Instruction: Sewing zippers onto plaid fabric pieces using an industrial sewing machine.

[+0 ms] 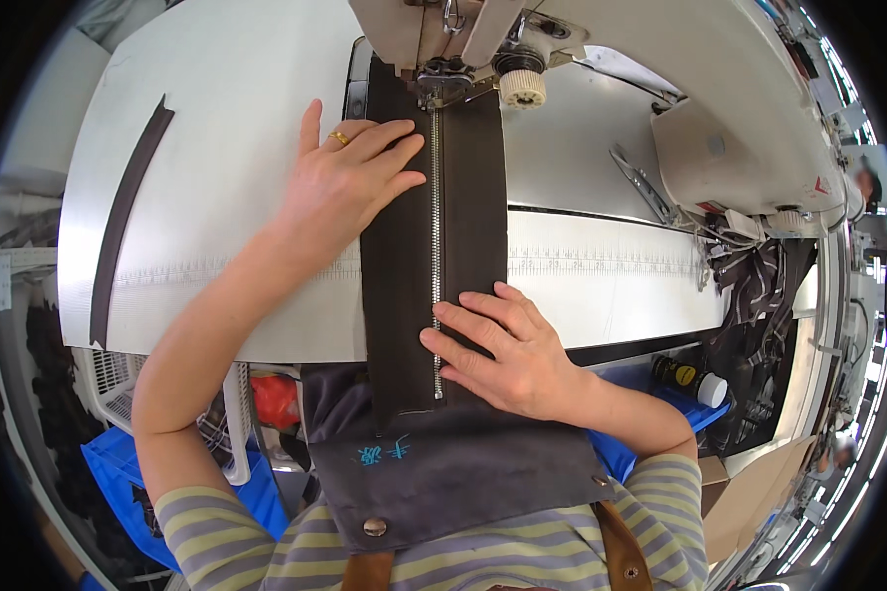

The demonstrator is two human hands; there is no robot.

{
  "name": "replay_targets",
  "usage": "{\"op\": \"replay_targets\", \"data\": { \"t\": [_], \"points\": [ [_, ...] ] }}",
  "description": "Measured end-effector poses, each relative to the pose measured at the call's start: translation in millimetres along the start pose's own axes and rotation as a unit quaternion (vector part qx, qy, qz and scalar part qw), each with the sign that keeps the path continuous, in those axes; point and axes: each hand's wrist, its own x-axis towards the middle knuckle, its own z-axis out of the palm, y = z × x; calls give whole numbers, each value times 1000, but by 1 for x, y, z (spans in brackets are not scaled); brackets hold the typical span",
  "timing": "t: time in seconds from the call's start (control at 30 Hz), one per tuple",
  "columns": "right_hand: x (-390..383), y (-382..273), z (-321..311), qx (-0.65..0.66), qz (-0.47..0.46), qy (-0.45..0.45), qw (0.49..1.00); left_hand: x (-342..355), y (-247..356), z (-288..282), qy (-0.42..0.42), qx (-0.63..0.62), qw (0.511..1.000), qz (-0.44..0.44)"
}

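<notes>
A dark brown fabric panel [397, 246] lies lengthwise on the white sewing table [197, 108], with a metal zipper [437, 217] along its middle and its upper end under the presser foot [431, 94] of the sewing machine [581, 39]. My left hand [350, 172] rests on the upper left of the panel, left of the zipper, fingers apart and a ring on one. Lower down, my right hand [498, 350] lies with spread fingers across the zipper and the panel's right side. The panel's lower end reaches over the table's front edge onto my dark apron [473, 463].
A narrow dark strip [128, 222] lies at the table's left. Metal tweezers [641, 187] rest beside the machine. Below are a white basket [118, 384], blue trays [118, 473], a bottle [690, 382] and a cardboard box [764, 492]. Dark scraps [759, 286] hang at the right.
</notes>
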Motion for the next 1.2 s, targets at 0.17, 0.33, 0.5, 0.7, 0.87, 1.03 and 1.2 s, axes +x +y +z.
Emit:
{"op": "replay_targets", "data": {
  "t": [0.17, 0.33, 0.5, 0.7, 0.87, 1.03, 1.2],
  "points": [
    [1, 3, -1, 2, -5, -10, 1000, 6, -4, 0, -37, -33, 999, -11],
    [-1, 0, -1, -3, 6, -14, 1000, 7, -3, -5, -44, -42, 998, -15],
    [7, 6, -5, 2, 9, -28, 1000, 12, -6, -3, -43, -40, 998, -9],
    [9, 9, -6, -2, 1, -23, 1000, 6, -5, 3, -40, -10, 999, 6],
    [17, 16, -12, -6, 6, -36, 999, 4, 16, -2, -76, 16, 997, -17],
    [12, 14, -7, -30, -21, -28, 999, 2, 23, 0, -41, 4, 999, -20],
    [22, 25, -8, -38, -32, -9, 999, 0, 18, 4, -33, -21, 999, 9]
  ]
}}
